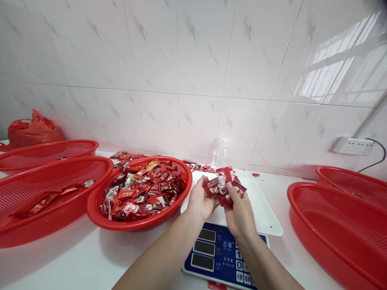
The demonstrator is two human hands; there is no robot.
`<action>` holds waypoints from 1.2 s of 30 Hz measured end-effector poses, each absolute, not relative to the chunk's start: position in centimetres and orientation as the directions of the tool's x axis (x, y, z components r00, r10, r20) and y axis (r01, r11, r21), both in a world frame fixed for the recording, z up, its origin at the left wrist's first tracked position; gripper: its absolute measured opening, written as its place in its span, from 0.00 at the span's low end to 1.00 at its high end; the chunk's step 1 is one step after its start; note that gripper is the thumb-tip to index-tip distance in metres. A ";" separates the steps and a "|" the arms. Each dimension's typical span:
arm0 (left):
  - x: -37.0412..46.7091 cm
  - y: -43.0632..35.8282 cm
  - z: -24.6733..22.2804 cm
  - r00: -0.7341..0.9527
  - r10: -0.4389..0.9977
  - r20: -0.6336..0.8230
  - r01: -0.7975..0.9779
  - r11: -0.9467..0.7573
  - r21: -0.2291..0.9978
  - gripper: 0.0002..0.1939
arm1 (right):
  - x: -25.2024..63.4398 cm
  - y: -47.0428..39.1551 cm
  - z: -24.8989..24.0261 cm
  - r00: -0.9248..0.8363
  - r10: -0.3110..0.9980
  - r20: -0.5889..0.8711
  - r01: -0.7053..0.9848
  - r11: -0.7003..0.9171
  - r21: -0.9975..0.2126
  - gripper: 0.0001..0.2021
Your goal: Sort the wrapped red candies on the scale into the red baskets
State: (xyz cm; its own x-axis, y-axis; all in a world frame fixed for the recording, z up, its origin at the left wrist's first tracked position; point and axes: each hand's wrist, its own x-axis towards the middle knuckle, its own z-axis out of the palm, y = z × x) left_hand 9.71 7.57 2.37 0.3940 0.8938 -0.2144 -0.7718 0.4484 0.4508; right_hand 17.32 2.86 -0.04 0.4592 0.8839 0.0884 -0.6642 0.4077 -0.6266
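Above the white tray (267, 215) of a blue weighing scale (222, 257), both hands hold a bunch of small red packets (222, 187). My left hand (200, 199) cups the bunch from the left side, fingers wrapped under it. On the right side, my right hand (240, 207) grips the packets, its thumb pressed on a white-and-red one. Left of the scale, a round red basket (133, 226) is heaped with red, dark red and a few yellowish packets. The scale's display windows look dark.
Two red baskets (60, 207) stand at the left, the front one holding a few packets; a red plastic bag (34, 129) lies behind. Other red baskets (332, 201) are at the right. Loose packets lie along the tiled wall, which carries a power strip (353, 146).
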 end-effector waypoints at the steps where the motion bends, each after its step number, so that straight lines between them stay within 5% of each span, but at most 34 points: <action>1: 9.9 7.4 2.3 0.389 0.900 -0.197 -0.775 0.436 0.457 0.11 | 16.9 2.8 -0.2 0.450 0.888 0.090 -0.654 0.397 -0.644 0.21; 10: 11.3 4.9 0.7 0.317 0.948 0.038 -0.706 0.209 0.677 0.21 | 15.8 2.3 -0.2 0.465 0.880 0.099 -0.597 0.394 -0.699 0.24; 15: 10.9 4.1 0.2 0.135 0.969 0.205 -0.465 -0.121 0.877 0.22 | 15.9 1.3 0.9 0.409 0.907 0.101 -0.674 0.375 -0.637 0.20; 21: 10.2 4.2 0.2 0.133 0.755 0.642 -0.114 -0.631 0.767 0.21 | 15.8 0.6 1.5 0.433 0.901 -0.016 -0.777 0.364 -0.514 0.15; 31: 10.1 3.6 0.8 0.288 0.699 0.655 -0.130 -0.649 0.750 0.28 | 17.1 1.5 1.1 0.241 0.950 -0.199 -0.921 0.159 -0.356 0.12; 36: 9.2 5.0 2.3 0.282 0.782 0.555 -0.186 -0.523 0.832 0.20 | 19.3 1.4 2.6 0.267 0.946 -0.182 -0.955 0.235 -0.182 0.05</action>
